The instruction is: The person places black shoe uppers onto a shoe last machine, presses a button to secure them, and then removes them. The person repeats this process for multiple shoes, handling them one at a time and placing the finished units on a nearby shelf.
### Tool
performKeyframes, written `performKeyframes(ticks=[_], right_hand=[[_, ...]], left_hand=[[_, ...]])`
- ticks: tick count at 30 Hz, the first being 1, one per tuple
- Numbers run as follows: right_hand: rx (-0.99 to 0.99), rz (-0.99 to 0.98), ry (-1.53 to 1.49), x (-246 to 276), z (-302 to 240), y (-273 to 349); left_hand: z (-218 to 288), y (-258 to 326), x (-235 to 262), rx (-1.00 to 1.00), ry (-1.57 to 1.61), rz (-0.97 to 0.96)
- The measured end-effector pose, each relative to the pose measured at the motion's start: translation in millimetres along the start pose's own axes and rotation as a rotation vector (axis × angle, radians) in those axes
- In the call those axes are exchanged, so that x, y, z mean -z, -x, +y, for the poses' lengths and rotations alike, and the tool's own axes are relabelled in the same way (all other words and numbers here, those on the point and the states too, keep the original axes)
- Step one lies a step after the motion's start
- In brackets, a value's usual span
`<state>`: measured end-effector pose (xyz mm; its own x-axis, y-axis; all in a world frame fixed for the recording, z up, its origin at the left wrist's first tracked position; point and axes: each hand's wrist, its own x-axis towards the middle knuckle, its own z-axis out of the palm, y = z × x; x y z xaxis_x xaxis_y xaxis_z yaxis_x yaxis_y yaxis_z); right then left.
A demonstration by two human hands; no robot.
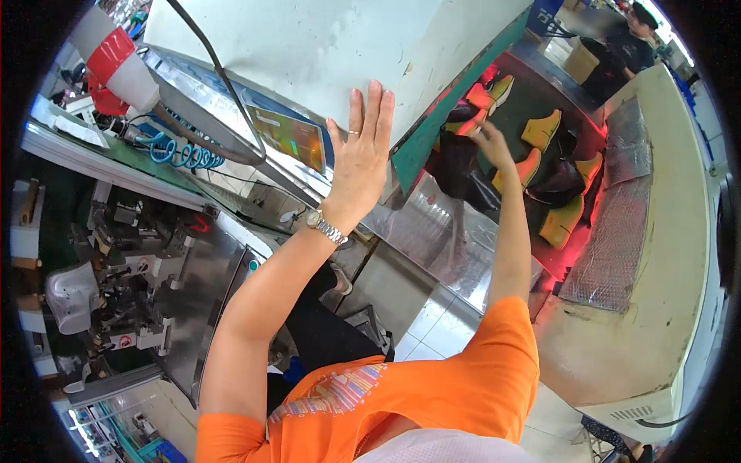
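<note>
My left hand [361, 154] lies flat on the white top of a machine [309, 38], fingers stretched out, with a ring and a metal watch on that arm. My right hand [492, 147] reaches into the red-lit opening beside this machine. Its fingers are bent and pinched at an orange wedge sole [468, 123] at the far left of the opening; the exact grip is partly hidden. Yellow wedge soles [542, 130] and glossy black boot uppers [557, 184] lie around it on a dark surface. Another black upper [463, 176] lies just left of my right forearm.
A pale machine housing [641, 309] with a foil-like lining [606, 247] bounds the opening on the right. A green edge strip [448, 116] borders the left. Blue coiled hose [181, 150] and a dark cable hang at left. Another person [629, 46] stands at the far right.
</note>
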<state>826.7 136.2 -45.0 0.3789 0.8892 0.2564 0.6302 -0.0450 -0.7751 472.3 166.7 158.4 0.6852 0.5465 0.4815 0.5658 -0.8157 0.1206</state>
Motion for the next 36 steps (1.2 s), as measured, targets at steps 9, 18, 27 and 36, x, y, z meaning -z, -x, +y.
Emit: performKeyframes(ticks=[9, 18, 27, 36], right_hand=[[0.089, 0.029, 0.769, 25.2, -105.0, 80.2], [0.208, 0.364, -0.043, 106.2, -323.0, 162.7], [0.847, 0.069, 0.028, 22.5, -478.4, 216.9], [0.642, -0.268, -0.580, -69.0, -548.7, 160.3]], left_hand=[[-13.8, 3.9, 25.6, -0.049, 0.297, -0.018], [22.2, 119.6, 50.8, 0.637, 1.538, -0.322], [-60.2, 138.9, 180.6, 0.706, 2.299, -0.679], [-138.0, 226.0, 272.0, 0.835, 1.537, -0.322]])
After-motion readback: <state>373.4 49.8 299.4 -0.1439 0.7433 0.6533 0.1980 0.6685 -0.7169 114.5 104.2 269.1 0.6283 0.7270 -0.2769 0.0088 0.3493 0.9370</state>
